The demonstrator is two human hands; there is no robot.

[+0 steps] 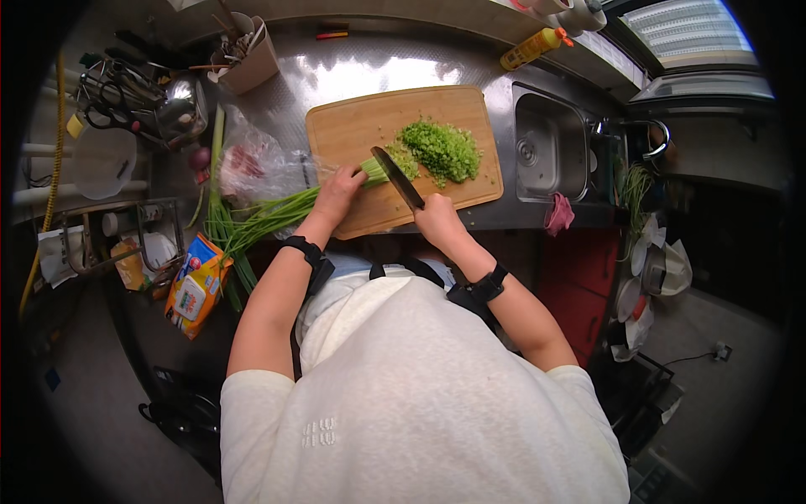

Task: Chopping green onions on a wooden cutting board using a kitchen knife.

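My left hand [340, 191] holds down a bundle of long green stalks [277, 211], which look like garlic chives or garlic scapes, at the left part of a wooden cutting board [340, 129]. Gripped by its handle in my right hand [439, 217] is a kitchen knife [398, 176], its dark blade lying across the cut end of the bundle. Just right of the blade is a mound of finely chopped greens [444, 151], with paler bits next to the knife. The uncut lengths trail leftward off the board over the counter's front edge.
Left of the board lie a clear plastic bag [252, 167] with reddish contents, a leek-like stalk [217, 151] and a red onion [200, 157]. A wet-wipes pack [198, 286] sits at the lower left. Rightward are the sink [551, 151], a pink cloth [558, 214] and a yellow bottle [535, 49].
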